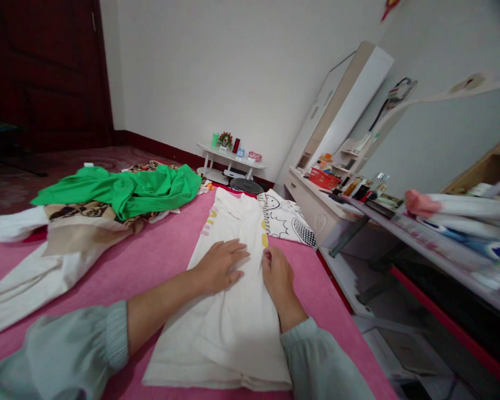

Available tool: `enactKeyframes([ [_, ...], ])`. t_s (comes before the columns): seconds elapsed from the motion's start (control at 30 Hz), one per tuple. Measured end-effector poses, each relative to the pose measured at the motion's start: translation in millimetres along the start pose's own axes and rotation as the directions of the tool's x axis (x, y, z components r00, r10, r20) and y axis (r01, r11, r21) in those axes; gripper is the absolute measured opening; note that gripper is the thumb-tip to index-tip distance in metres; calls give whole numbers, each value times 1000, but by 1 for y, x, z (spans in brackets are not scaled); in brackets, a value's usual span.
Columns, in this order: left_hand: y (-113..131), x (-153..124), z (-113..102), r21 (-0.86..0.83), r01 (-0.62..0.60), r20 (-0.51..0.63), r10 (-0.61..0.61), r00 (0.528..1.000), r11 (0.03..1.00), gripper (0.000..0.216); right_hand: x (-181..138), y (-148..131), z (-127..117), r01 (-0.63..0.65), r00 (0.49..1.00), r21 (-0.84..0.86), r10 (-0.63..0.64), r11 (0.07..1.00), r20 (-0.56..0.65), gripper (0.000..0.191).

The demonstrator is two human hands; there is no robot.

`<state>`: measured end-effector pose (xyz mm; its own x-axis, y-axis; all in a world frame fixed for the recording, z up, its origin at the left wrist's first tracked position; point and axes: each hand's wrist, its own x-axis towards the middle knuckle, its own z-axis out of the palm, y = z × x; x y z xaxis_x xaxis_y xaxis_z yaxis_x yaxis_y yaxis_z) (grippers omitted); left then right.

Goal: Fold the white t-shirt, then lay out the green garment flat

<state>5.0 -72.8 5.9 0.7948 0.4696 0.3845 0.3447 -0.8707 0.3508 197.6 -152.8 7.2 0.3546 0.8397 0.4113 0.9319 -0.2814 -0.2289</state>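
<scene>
Resting left hand (221,265) with spread fingers on white garment (241,328), laid mid-scene on pink cover (316,289); curling right hand (278,275) at garment's right edge, cannot tell whether pinching cloth. Probably light, soft, limp, easily creased. Best held by ends of near hem (216,380).

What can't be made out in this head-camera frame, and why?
All in the head view:
Right hand: fingers curl behind the hand; any pinch on the long white cloth garment is uncertain.
Left hand: palm hidden beneath its own back.
Brown-and-black patterned cloth: partly covered by the crumpled bright-green cloth.
Small dark bottles: labels too small.
Pale grey-green sleeves: cut off by bottom edge.
</scene>
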Motion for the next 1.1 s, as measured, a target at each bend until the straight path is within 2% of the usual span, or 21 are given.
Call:
enactKeyframes([
  [0.1,-10,5,2,80,54,54,-59,997,995,42,3,4,-10,-28,997,-125,37,992,70,18],
  [0.17,-12,3,5,108,89,24,-92,995,990,39,4,6,-15,-67,990,-219,91,973,103,20],
  [0.23,-12,0,9,127,115,-14,-114,993,985,40,3,5,-18,-74,992,-277,98,958,74,23],
  [0.3,-11,-2,12,139,137,-28,-134,991,981,43,1,1,-18,-10,1000,-268,14,963,14,23],
  [0.37,-11,-4,15,151,153,-20,-151,988,977,48,-2,-6,-16,119,993,-209,-118,971,16,26],
  [0.43,-10,-4,16,162,161,-7,-162,987,974,50,0,-15,-14,206,976,-163,-191,965,107,32],
  [0.47,-10,-4,16,165,163,-6,-164,986,973,50,4,-21,-15,213,967,-172,-183,962,175,32],
  [0.57,-8,-4,15,160,164,-19,-163,986,973,50,29,-43,-25,177,932,-295,-64,939,357,28],
  [0.63,-6,-5,13,142,162,-29,-160,987,976,49,54,-59,-31,184,912,-328,-37,926,409,27],
  [0.67,-5,-5,12,131,162,-34,-159,987,978,49,67,-66,-31,193,916,-301,-62,934,396,27],
  [0.73,-4,-4,9,104,163,-44,-159,986,981,48,88,-74,-23,207,947,-188,-149,960,283,31],
  [0.8,-4,-3,7,66,164,-61,-160,985,984,45,99,-74,-2,216,968,-86,-202,973,149,41],
  [0.83,-5,-2,6,39,169,-74,-166,983,985,43,101,-71,11,208,972,-63,-199,976,123,44],
  [0.97,-15,3,6,-117,237,-151,-253,956,965,27,94,-51,62,151,957,-55,-132,987,257,52],
  [1.03,-25,9,7,-218,284,-218,-330,918,934,29,90,-44,74,144,952,-48,-125,988,280,53],
  [1.1,-40,18,7,-317,338,-278,-428,860,886,37,89,-41,77,144,956,-40,-128,989,265,54],
])
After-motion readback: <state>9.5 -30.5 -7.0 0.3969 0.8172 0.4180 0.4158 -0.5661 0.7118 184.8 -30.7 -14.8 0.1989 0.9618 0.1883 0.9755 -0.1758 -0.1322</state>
